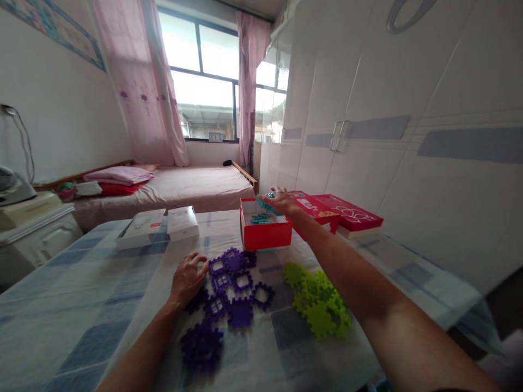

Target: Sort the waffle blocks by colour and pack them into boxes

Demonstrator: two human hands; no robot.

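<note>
Over the open red box (266, 237), my right hand (281, 200) is closed around teal toothed building pieces (266, 202). More teal pieces (260, 218) lie inside that box against its white interior. My left hand (190, 276) rests at the left edge of the spread purple building pieces (241, 313), its fingers bent near one of them; whether it grips a piece is hidden. Several purple pieces are square frames, and others are solid plates with notched edges. A darker purple pile (202, 345) sits nearer to me. Lime green pieces (321, 302) are heaped under my right forearm.
Two white boxes (182, 222) stand at the table's back left. Behind my right arm are a red box (314, 209) and a red-lidded box (349, 211). A checked cloth (102, 305) covers the table. Beyond are a bed (196, 182) and a white wardrobe (368, 98).
</note>
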